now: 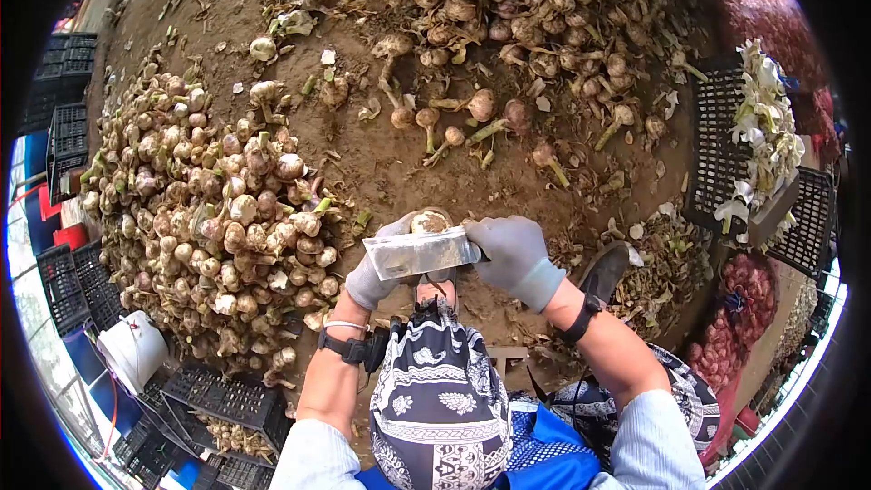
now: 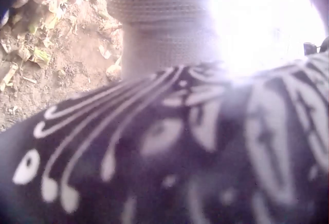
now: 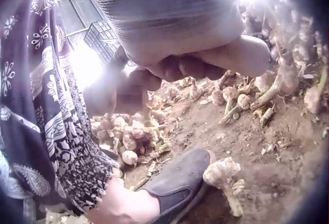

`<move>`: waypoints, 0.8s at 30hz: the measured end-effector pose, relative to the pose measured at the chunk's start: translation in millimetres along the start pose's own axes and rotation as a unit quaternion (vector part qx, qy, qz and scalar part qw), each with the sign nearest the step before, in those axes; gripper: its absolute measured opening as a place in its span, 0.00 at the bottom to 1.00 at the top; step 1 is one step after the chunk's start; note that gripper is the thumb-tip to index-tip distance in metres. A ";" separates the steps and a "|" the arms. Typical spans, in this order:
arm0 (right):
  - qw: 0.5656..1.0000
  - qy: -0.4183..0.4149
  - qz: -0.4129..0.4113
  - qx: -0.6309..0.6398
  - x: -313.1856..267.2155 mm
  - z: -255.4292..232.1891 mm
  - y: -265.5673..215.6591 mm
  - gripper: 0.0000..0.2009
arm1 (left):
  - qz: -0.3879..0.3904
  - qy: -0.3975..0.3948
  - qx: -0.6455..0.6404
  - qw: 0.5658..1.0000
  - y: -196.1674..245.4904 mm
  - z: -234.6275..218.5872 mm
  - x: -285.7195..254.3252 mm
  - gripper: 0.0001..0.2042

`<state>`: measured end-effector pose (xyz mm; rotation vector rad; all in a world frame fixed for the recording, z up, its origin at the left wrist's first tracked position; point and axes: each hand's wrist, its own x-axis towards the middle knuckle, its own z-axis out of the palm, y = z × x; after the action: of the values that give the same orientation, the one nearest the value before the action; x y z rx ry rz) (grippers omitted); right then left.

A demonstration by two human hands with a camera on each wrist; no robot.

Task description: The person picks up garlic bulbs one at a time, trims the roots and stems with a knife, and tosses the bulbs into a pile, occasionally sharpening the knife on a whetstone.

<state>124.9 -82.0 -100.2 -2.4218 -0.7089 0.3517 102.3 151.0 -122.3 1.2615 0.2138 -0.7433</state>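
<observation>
In the head view, the left hand [image 1: 379,265], in a grey glove, holds a garlic bulb [image 1: 430,221] whose pale cut-looking face points up. A broad shiny metal blade [image 1: 417,254] lies across in front of that hand, close beside the bulb. At the blade's right end the gloved right hand [image 1: 513,252] grips it with curled fingers; its handle is hidden. The left wrist view gives only a knitted glove cuff [image 2: 162,34] above patterned cloth. Curled fingers of the right hand [image 3: 175,29] show in the right wrist view.
A large garlic heap [image 1: 209,209] covers the ground at left, another [image 1: 562,9] at the upper right. A black crate [image 1: 717,136] with pale stalks stands at right. Near the legs are a white bucket [image 1: 133,352], a dark shoe [image 1: 606,272] and red net sacks [image 1: 739,322].
</observation>
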 end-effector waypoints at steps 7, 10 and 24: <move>0.987 0.026 0.157 0.010 -5.9 21.6 22.7 0.08 | -0.009 -0.004 -0.019 1.000 17.1 8.2 -16.2 0.28; 0.951 -0.016 0.308 0.025 -18.4 23.4 31.2 0.09 | 0.021 0.023 -0.001 1.000 16.9 11.7 -19.6 0.28; 0.949 -0.047 0.311 -0.009 -25.3 14.7 36.9 0.09 | -0.016 0.019 0.070 0.997 22.2 17.7 -25.5 0.25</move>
<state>113.2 -114.8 -131.9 -2.6107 0.0435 0.7116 92.4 147.1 -85.6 1.4098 0.2171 -0.7733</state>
